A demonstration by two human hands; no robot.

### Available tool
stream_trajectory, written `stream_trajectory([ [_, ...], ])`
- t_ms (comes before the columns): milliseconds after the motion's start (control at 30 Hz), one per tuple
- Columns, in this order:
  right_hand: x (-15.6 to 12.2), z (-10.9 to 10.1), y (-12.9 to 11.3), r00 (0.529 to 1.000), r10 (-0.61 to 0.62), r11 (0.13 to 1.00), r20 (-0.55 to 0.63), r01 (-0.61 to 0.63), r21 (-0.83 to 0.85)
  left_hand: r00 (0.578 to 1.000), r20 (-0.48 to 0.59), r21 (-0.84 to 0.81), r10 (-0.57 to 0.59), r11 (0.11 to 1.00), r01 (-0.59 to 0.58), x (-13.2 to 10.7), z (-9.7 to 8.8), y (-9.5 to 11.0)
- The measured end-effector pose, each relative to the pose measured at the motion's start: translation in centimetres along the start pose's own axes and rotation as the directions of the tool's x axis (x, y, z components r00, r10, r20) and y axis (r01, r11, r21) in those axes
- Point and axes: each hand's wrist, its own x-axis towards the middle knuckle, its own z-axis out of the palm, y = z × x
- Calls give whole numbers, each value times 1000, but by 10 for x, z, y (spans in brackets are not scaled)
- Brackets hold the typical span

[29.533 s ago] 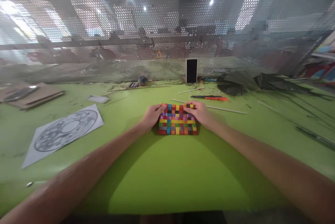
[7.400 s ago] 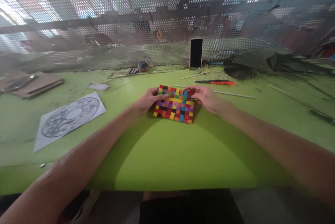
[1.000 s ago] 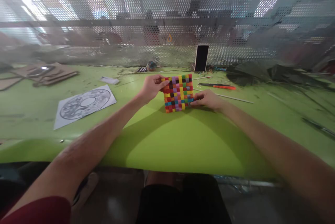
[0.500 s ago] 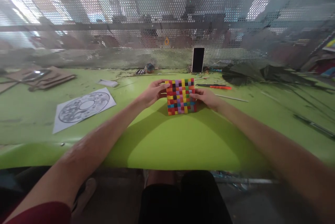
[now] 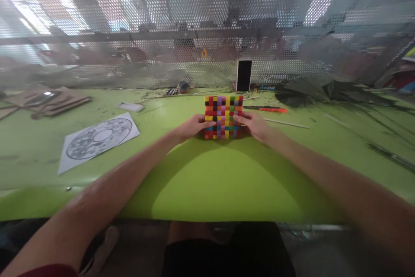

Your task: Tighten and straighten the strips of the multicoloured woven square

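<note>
A small square panel woven from many-coloured strips [image 5: 223,115] stands nearly upright on the green tabletop [image 5: 214,177]. My left hand [image 5: 194,125] grips its left edge at mid-height, with the thumb across the front and the other fingers mostly hidden behind. At the right edge my right hand [image 5: 254,125] holds it in the same way, thumb on the front face. Red, yellow, black, purple, green and blue squares make up the weave. Behind the panel, its back side is out of sight.
A printed ring-pattern sheet [image 5: 99,142] lies to the left, with brown flat pieces [image 5: 61,102] farther back. A phone-like device [image 5: 244,76] leans against the perforated screen [image 5: 145,43]. Right of the panel are an orange-handled tool [image 5: 272,109], a thin white stick [image 5: 287,123] and dark leaves [image 5: 304,91].
My left hand has slid down from the panel's upper left corner to the middle of its left edge. The panel now sits straighter, its tilt gone. My right hand keeps its hold.
</note>
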Motion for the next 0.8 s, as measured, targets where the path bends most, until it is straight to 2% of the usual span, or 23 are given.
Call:
stream_trajectory([
  [133,-3,1,1,997,-19,986,80,32,-164,1000,-15,62,-8,998,9,0,2,-7],
  [333,-6,1,-3,991,-13,910,131,66,-409,998,-58,93,27,995,-21,0,7,-9],
  [600,-5,0,1,991,-42,871,130,100,-480,985,-138,287,101,956,-58,3,10,-10],
  [800,-7,1,-1,990,-48,853,135,111,-510,981,-168,365,97,931,-30,0,12,-8],
])
